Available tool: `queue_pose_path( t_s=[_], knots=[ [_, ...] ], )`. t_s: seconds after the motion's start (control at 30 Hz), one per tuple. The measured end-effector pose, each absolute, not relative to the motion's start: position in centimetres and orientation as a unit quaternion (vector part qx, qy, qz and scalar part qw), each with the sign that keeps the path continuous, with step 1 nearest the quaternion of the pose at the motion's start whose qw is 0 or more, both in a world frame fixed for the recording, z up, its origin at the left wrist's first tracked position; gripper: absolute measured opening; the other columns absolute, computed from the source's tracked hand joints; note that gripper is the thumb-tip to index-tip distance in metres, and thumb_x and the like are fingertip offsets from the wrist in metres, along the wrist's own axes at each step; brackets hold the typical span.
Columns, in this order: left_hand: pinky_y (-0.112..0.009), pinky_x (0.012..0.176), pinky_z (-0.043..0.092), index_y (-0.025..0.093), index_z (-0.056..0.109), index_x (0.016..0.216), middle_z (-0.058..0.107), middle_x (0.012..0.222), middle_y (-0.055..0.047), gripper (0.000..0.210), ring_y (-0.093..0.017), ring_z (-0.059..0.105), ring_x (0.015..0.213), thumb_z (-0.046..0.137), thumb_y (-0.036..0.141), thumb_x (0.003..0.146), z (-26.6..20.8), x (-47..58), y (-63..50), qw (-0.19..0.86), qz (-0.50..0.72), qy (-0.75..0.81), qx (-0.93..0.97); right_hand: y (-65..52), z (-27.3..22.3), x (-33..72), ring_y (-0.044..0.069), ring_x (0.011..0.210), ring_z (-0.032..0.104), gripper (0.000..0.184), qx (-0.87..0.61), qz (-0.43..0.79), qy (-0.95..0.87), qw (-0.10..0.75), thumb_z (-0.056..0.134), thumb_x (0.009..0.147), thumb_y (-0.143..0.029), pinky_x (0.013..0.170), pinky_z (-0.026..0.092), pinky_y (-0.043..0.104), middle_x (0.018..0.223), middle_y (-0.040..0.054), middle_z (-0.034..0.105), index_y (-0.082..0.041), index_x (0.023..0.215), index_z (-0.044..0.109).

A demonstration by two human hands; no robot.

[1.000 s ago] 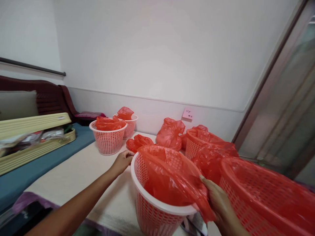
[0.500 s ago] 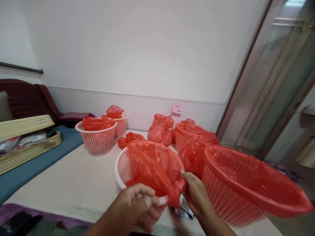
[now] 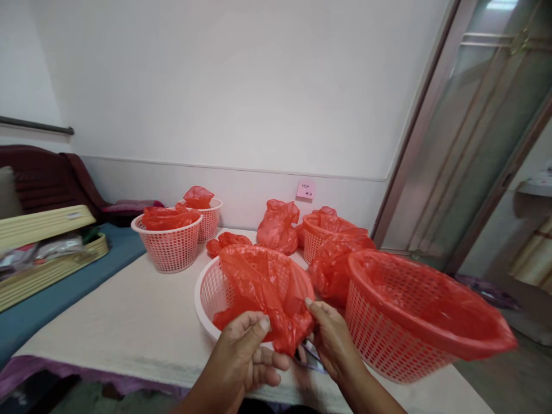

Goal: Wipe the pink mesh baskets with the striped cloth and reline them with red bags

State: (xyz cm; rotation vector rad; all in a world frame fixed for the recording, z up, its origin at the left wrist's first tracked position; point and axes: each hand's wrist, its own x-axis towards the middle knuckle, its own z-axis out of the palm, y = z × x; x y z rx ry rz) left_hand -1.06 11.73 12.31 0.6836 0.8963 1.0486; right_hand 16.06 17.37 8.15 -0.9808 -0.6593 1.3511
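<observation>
A pale pink plastic basket (image 3: 202, 307) stands in front of me, partly lined with a thin red plastic bag (image 3: 252, 287). The bag drapes over its right and near rim. My right hand (image 3: 334, 333) pinches the bag's edge between thumb and fingers at the right of the rim. At the near rim, my left hand (image 3: 245, 351) has its thumb and forefinger closed at the bag's edge, the other fingers loosely curled. Close by on the right is a larger pink basket (image 3: 388, 333), its red bag folded over the rim. The near rim is partly hidden by the bag and my hands.
Two pink baskets (image 3: 175, 250) with red bags stand at back left. Crumpled red bags (image 3: 278, 227) and another lined basket (image 3: 313, 244) are near the wall. Under my right hand lies a partly hidden dark-edged object. An open woven box (image 3: 43, 230) rests on the left.
My left hand has moved up to the bag, its thumb and forefinger now closing on the edge. The bag is spread a little wider. The view has shifted slightly.
</observation>
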Motion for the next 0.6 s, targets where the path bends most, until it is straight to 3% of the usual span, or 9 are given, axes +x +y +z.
queue_pose_path(
  t_s=[0.13,0.23,0.33,0.6],
  knots=[
    [-0.018,0.047,0.048,0.019,0.055,0.084,0.069,0.066,-0.004,0.041,-0.013,0.066,0.053,0.08,0.046,0.068,12.6,-0.8,11.8,0.748,0.459,0.377,0.296,17.4,8.2,15.9,0.008,0.047,0.05,0.048,-0.422,0.591,-0.286,0.625,0.085,0.057,-0.045,0.048,0.045,0.021,0.054,-0.007,0.053,-0.02,0.064,0.045],
    [-0.017,0.049,0.048,0.019,0.056,0.085,0.069,0.066,-0.003,0.029,-0.013,0.069,0.06,0.076,0.037,0.075,12.6,-0.4,11.7,0.775,0.459,0.345,0.266,17.3,8.3,15.8,0.007,0.044,0.046,0.048,-0.425,0.585,-0.29,0.627,0.085,0.057,-0.046,0.044,0.041,0.019,0.052,-0.0075,0.051,-0.02,0.063,0.045],
    [-0.018,0.051,0.049,0.02,0.056,0.082,0.067,0.066,-0.002,0.027,-0.013,0.068,0.059,0.079,0.031,0.072,12.6,0.0,11.7,0.769,0.486,0.341,0.237,17.3,8.2,15.8,0.006,0.042,0.043,0.049,-0.429,0.582,-0.289,0.628,0.085,0.055,-0.047,0.041,0.036,0.018,0.05,-0.008,0.049,-0.02,0.062,0.044],
    [-0.021,0.053,0.051,0.022,0.051,0.073,0.064,0.059,0.003,0.035,-0.013,0.066,0.054,0.083,0.018,0.059,10.8,-2.1,11.0,0.716,0.57,0.363,0.177,17.3,7.4,16.6,0.009,0.05,0.053,0.043,-0.419,0.601,-0.287,0.617,0.082,0.061,-0.043,0.05,0.047,0.021,0.058,-0.0062,0.055,-0.02,0.067,0.046]
  ],
)
